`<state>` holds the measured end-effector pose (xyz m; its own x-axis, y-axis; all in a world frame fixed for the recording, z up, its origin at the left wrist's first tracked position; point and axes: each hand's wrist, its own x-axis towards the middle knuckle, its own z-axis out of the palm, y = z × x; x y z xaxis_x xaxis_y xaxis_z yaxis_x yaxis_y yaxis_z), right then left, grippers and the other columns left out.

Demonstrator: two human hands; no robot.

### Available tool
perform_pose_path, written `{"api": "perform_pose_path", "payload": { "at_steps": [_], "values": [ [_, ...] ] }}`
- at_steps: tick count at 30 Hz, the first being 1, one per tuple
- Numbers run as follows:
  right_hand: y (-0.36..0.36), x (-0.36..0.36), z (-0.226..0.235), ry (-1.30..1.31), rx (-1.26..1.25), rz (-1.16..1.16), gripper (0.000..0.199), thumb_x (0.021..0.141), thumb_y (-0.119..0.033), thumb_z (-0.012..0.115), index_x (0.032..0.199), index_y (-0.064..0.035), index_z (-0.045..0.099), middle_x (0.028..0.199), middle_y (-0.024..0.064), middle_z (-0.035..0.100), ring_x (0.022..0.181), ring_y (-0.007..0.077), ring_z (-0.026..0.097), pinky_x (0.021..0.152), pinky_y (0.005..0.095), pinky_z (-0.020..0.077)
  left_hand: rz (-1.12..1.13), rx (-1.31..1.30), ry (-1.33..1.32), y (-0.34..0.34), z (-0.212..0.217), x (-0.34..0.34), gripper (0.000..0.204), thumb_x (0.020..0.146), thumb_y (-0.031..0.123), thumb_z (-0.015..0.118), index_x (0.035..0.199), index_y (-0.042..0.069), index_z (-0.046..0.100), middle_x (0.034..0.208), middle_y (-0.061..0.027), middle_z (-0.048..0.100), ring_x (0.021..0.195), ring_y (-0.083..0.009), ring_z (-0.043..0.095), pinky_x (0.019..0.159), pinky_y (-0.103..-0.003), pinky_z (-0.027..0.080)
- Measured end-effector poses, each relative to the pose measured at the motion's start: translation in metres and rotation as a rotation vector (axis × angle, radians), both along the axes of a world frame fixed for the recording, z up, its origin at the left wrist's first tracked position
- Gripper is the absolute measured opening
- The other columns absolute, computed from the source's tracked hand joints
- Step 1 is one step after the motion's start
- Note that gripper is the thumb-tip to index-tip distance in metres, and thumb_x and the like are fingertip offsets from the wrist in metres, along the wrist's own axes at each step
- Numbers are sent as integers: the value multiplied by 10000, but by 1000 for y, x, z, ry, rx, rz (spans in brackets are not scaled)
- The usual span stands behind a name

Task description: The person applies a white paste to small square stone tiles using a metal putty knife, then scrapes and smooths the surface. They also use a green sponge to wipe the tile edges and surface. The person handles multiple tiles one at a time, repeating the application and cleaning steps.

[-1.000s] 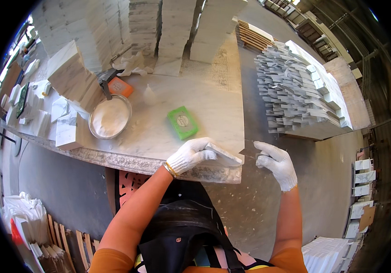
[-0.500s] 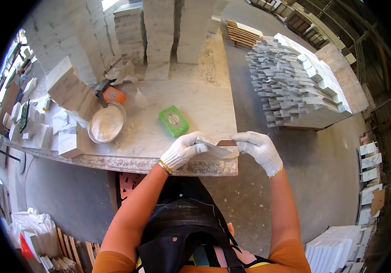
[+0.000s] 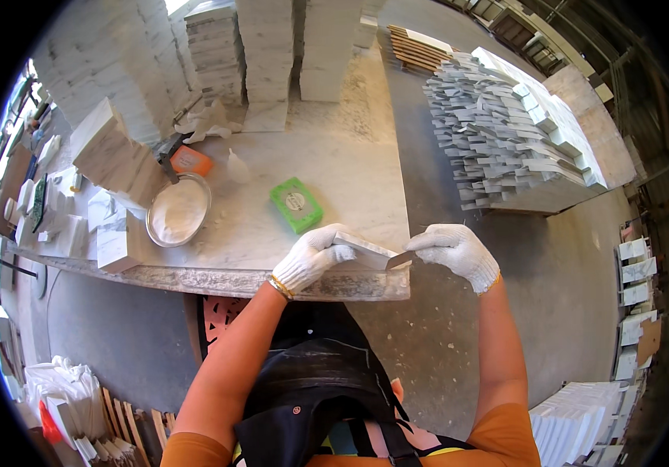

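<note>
- A long marble worktable (image 3: 334, 167) is filling the middle of the view, its rough front edge running just in front of the person's dark apron (image 3: 315, 389).
- Tall stacks of white marble tiles (image 3: 268, 47) are standing along the far side of the table, and more are leaning at its left end.
- To the right, apart from the table, a pallet of grey stone strips (image 3: 498, 132) is sitting in an uneven heap.
- A round metal bowl (image 3: 178, 210) with white powder or paste is resting on the table's left half, with an orange tool (image 3: 190, 159) lying just behind it.
- A green rectangular box (image 3: 296, 205) is lying flat on the table, near the hands and a little beyond them.
- The left hand (image 3: 313, 255), in a white knit glove, is curling its fingers around one end of a small stone piece (image 3: 366, 253) and gripping it over the table's front edge.
- The right hand (image 3: 453, 249), also gloved in white, is closing its fingers on a thin blade-like tool (image 3: 401, 259); the tool's tip is touching the right end of the stone piece.
- The small stone piece is lying roughly level between the two hands, just above the front right corner of the table, pale on top with a darker side.
- A thin bracelet (image 3: 276, 287) is showing at the left wrist.
</note>
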<state>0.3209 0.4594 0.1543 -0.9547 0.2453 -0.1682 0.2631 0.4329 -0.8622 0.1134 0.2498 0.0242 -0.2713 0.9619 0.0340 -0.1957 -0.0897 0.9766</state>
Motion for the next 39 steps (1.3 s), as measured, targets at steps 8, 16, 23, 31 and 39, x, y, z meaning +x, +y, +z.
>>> {"api": "perform_pose_path", "payload": {
  "at_steps": [8, 16, 23, 31, 39],
  "values": [
    [-16, -38, -9, 106, 95, 90, 316, 839, -23, 710, 1143, -71, 781, 996, 75, 750, 870, 177, 681, 813, 306, 541, 3, 93, 17, 2, 1, -1, 255, 940, 181, 737, 1101, -17, 724, 1163, -81, 699, 1056, -158, 626, 946, -298, 490],
    [-1, 33, -1, -70, 5, -117, 294, 879, -31, 706, 1168, -33, 759, 916, 64, 731, 801, 136, 663, 754, 285, 541, -16, 24, -20, 0, -4, -1, 266, 942, 169, 746, 1123, -22, 712, 1137, -48, 698, 1052, -132, 618, 962, -286, 487],
    [-12, 100, -48, 139, -300, -642, 451, 916, -62, 699, 1342, 67, 622, 894, 84, 704, 765, 140, 654, 716, 284, 549, 110, 58, 198, 2, 26, 11, 306, 832, 26, 736, 1136, 39, 718, 1061, -43, 705, 987, -178, 651, 890, -332, 517],
    [-37, 90, -84, 136, -330, -800, 512, 959, -189, 694, 1419, 9, 585, 935, 102, 728, 761, 128, 651, 699, 267, 527, 369, 369, 1320, 8, 21, 29, 411, 682, 104, 715, 1090, 142, 710, 1100, -44, 692, 1069, -286, 643, 922, -462, 515],
    [-54, 97, -101, 118, -390, -905, 504, 967, -190, 678, 1432, -19, 584, 949, 90, 731, 759, 120, 646, 686, 261, 522, 148, 133, 1324, 4, 22, 42, 535, 715, 185, 776, 1244, 195, 694, 1299, -131, 615, 1246, -367, 561, 1015, -497, 482]
  ]
}}
